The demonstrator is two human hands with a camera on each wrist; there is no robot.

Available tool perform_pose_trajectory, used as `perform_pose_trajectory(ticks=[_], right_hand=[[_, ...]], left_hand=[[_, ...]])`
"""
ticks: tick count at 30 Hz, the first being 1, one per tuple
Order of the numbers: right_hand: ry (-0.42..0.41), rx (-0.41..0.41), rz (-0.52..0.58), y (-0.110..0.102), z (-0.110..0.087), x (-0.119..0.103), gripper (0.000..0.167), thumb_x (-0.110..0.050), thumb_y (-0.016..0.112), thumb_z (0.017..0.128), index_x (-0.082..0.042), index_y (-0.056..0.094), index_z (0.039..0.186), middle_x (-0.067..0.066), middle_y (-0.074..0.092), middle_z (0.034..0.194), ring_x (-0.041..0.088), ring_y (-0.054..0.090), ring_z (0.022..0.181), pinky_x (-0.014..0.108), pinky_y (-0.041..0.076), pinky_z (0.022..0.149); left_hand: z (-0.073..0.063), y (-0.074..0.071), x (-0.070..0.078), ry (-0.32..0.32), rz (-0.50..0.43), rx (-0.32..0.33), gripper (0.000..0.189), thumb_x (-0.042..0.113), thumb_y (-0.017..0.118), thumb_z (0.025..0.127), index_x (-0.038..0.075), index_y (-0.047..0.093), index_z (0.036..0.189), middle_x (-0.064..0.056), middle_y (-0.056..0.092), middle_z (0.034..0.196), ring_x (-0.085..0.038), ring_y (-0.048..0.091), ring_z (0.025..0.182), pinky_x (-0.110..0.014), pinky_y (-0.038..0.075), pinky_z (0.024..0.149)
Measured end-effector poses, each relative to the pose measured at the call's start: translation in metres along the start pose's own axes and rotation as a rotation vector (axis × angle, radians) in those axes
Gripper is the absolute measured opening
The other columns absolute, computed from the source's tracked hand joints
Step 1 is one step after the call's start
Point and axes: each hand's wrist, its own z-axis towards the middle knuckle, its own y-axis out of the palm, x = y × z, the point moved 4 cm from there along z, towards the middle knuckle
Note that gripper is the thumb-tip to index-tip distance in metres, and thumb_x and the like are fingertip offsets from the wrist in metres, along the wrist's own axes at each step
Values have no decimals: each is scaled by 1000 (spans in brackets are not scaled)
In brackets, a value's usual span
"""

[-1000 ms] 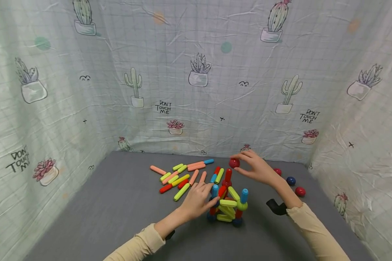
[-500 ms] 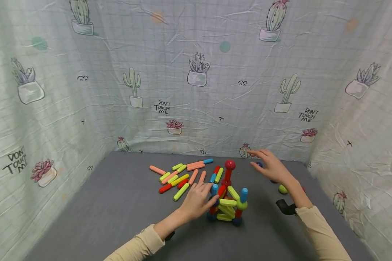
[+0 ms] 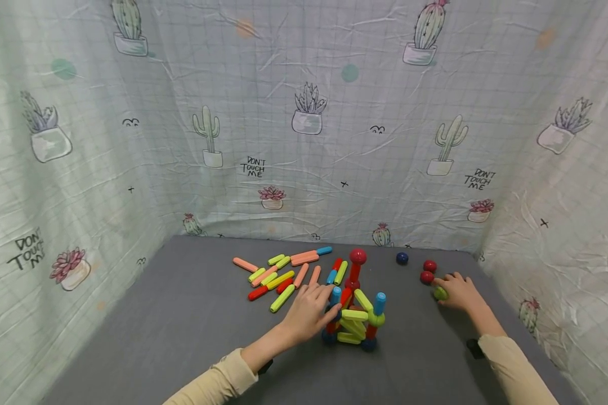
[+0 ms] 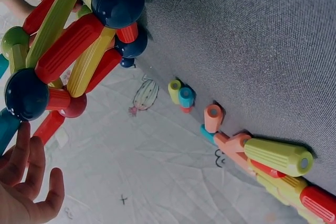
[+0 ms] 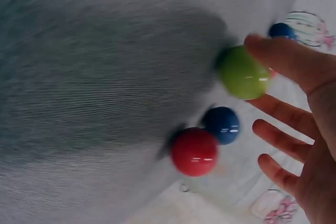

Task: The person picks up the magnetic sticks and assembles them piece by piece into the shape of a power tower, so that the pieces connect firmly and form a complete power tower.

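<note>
Beside 2 red balls (image 3: pixel 427 277), the right hand (image 3: pixel 460 292) pinches a green ball (image 5: pixel 241 73); the left hand (image 3: pixel 305 313) grips a tower (image 3: pixel 354 315).

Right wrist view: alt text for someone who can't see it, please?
A right hand pinches a glossy green ball between thumb and index finger. A red ball and a blue ball lie nearby on a grey surface, with another blue ball beyond the thumb.

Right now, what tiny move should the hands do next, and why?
I'd probably lift the green ball: the right hand's thumb and finger are on opposite sides of it. The tower's right-hand blue stick might suit it, since its top has no ball.
</note>
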Motion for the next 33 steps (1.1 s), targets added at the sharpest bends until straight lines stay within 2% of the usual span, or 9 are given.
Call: perform_pose_trajectory(ticks=[4, 7, 11, 14, 17, 20, 23, 27, 33], right_hand=[[-23, 42, 12, 6, -3, 4, 40, -15, 74, 64, -9, 61, 102, 16, 60, 92, 38, 50, 85, 51, 37, 64], [-42, 129, 59, -7, -3, -6, 39, -16, 74, 67, -11, 61, 103, 15, 60, 93, 36, 51, 84, 47, 36, 63], [-134, 335, 205, -53, -1, -44, 34, -18, 72, 71, -13, 61, 103, 9, 61, 95, 29, 52, 86, 44, 38, 66], [-270, 480, 307, -99, -2, -84, 35, -14, 73, 70, -13, 61, 103, 2, 60, 94, 22, 53, 88, 43, 41, 71], [-436, 545, 354, -135, -5, -126, 37, -13, 73, 69, -13, 61, 104, -3, 57, 94, 16, 52, 88, 36, 42, 73], [-580, 549, 354, -154, -7, -162, 37, -17, 71, 72, -15, 60, 107, -5, 56, 96, 10, 48, 87, 31, 40, 73], [-678, 536, 330, -159, -8, -190, 36, -21, 69, 75, -17, 59, 109, -6, 55, 98, 9, 46, 87, 30, 39, 74], [-730, 497, 293, -155, -5, -212, 38, -22, 68, 74, -18, 59, 111, -5, 55, 101, 10, 45, 91, 32, 40, 77], [-719, 486, 294, -145, -3, -219, 42, -20, 72, 71, -18, 60, 111, -5, 57, 102, 10, 45, 93, 32, 41, 78]], left_hand=[[1, 1, 1, -1, 7, -7, 33, 33, 57, 86, 9, 57, 108, 3, 61, 87, -9, 55, 79, -22, 36, 66], [0, 2, 1, 4, 11, -4, 32, 33, 58, 85, 9, 57, 107, 3, 61, 85, -8, 54, 79, -22, 36, 66], [0, 2, 3, 10, 11, -1, 31, 32, 60, 84, 10, 58, 105, 4, 60, 83, -8, 52, 77, -22, 36, 66], [0, 3, 4, 20, 11, 9, 30, 30, 63, 82, 10, 58, 104, 3, 62, 86, -10, 53, 79, -24, 39, 69], [1, 4, 4, 23, 7, 21, 29, 28, 64, 80, 10, 60, 102, 2, 62, 89, -11, 54, 80, -25, 40, 70], [1, 4, 3, 16, 2, 26, 27, 28, 65, 80, 10, 61, 100, 2, 61, 87, -10, 53, 79, -24, 38, 67], [2, 4, 2, 15, -1, 24, 26, 28, 64, 81, 10, 60, 99, 3, 61, 86, -9, 53, 78, -23, 38, 67], [1, 4, 2, 20, -4, 16, 24, 28, 62, 83, 10, 59, 99, 4, 59, 84, -9, 52, 77, -22, 37, 66], [-1, 4, 0, 23, -13, 18, 22, 27, 61, 83, 10, 58, 97, 3, 59, 85, -9, 52, 77, -22, 36, 66]])
